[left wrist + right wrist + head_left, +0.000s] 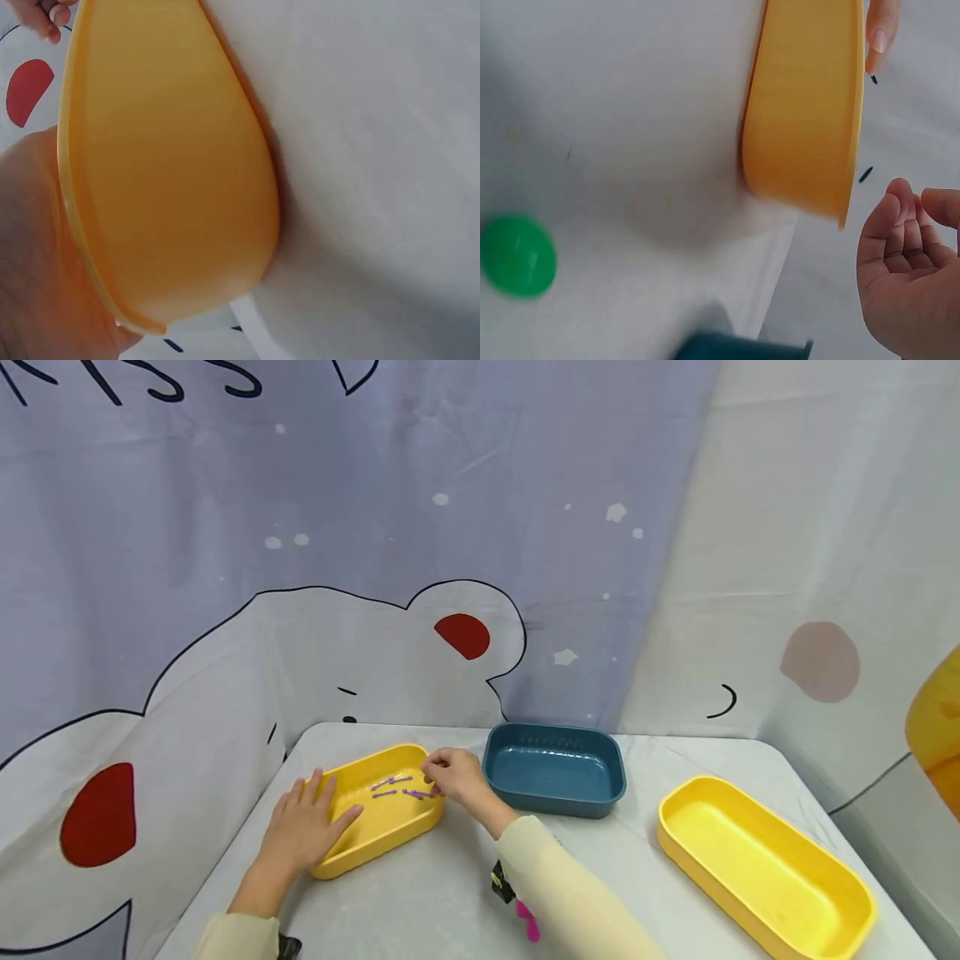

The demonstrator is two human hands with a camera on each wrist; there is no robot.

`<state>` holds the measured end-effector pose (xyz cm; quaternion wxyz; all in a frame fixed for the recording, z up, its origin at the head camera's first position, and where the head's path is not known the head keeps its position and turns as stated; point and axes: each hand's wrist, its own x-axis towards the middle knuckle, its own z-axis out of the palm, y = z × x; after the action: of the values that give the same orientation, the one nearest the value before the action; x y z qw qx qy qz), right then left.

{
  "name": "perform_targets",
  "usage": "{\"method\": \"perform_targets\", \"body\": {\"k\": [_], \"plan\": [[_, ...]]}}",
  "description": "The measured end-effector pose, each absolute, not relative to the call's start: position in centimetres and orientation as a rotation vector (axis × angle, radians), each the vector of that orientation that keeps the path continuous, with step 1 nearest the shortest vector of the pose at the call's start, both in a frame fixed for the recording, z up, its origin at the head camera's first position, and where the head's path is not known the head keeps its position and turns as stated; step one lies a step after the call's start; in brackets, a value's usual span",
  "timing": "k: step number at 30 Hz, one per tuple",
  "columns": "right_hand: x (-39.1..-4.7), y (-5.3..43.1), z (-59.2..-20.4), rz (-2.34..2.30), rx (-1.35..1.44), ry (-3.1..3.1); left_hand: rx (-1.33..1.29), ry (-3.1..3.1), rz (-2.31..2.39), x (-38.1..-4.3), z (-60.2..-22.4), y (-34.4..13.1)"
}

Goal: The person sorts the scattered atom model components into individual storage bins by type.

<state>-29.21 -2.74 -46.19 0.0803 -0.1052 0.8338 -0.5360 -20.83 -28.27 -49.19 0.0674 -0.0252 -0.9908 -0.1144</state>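
In the head view, several small purple cotton swabs [393, 784] lie on the floor of the left yellow tray [375, 839]. My left hand [300, 827] rests over that tray's left end with fingers spread; its palm lies along the rim in the left wrist view. At the opposite end, my right hand [456, 775] hovers by the rim close to the swabs. Its fingers are loosely bent, and the right wrist view shows a gap between thumb and fingertips [900, 187] with nothing in it.
A dark teal tray [555, 810] stands right of my right hand. Farther right is a second yellow tray [765, 877]. A green ball [517, 255] appears in the right wrist view. Something pink [528, 922] shows beside the right sleeve. A printed cloth [375, 652] hangs behind the table.
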Motion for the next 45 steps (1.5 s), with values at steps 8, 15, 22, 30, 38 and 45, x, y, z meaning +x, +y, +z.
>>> {"method": "perform_targets", "body": {"k": [8,15,22,30,38,45], "plan": [[-29.5,0.3,-45.7,-1.535,-0.319,2.527,-0.174,-2.937,-0.402,-22.5,-48.7,-25.4],[-29.2,3.3,-45.7,-1.442,-0.398,2.567,-0.237,-2.982,-0.42,-24.2,-48.3,-22.1],[-28.7,6.4,-45.8,-1.426,-0.449,2.557,-0.294,-2.989,-0.416,-25.8,-48.3,-19.0],[-27.7,9.3,-45.7,-1.437,-0.494,2.545,-0.316,-2.995,-0.425,-27.0,-48.6,-16.1],[-26.4,12.0,-46.0,-1.402,-0.614,2.56,-0.354,-3.027,-0.439,-27.6,-48.3,-13.7],[-24.8,14.3,-46.8,-1.378,-0.666,2.576,-0.386,-3.043,-0.424,-28.1,-48.2,-11.6]]}}
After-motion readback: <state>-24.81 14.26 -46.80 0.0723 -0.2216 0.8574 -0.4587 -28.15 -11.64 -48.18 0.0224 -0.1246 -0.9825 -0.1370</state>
